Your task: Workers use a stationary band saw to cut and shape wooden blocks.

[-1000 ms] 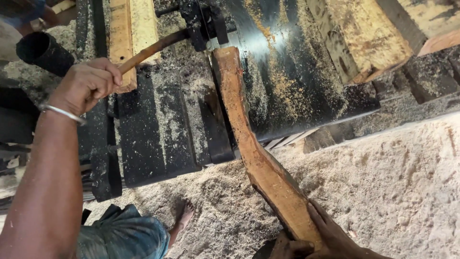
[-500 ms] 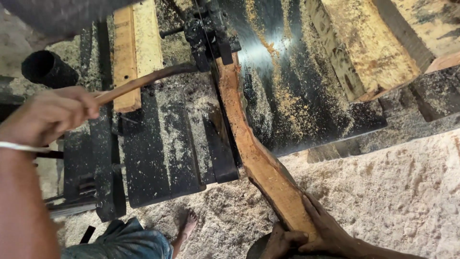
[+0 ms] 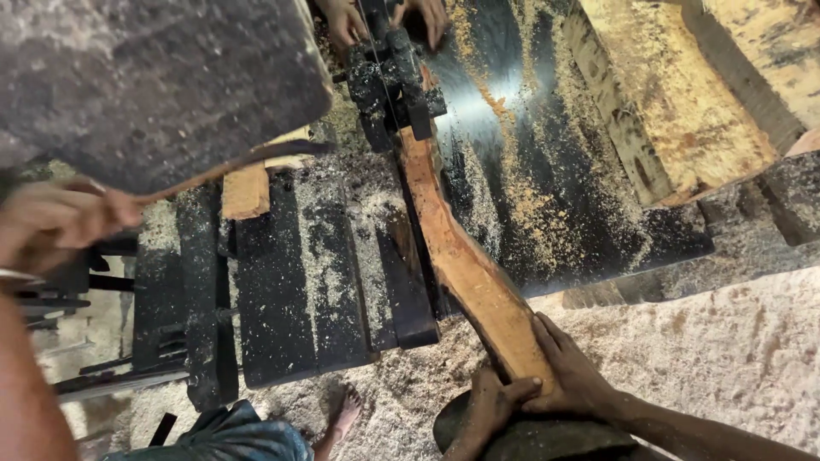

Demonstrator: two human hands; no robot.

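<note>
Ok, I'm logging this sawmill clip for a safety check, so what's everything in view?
plank: one, orange-brown, curved, on the table, running from guide to lower hands
saw table: one, black, dusty, centre
blade guide: one, black, top centre
timber blocks: two, yellowish, top right
grey mass: one, blurred, top left
sawdust: pale, floor, lower right
co-worker's hands: two, bottom, gripping the plank's end
other hands: two, top edge
bare foot: one, bottom centre
stick: one, brown, left
left hand: left edge, closed on the stick
right hand: not in view
</note>
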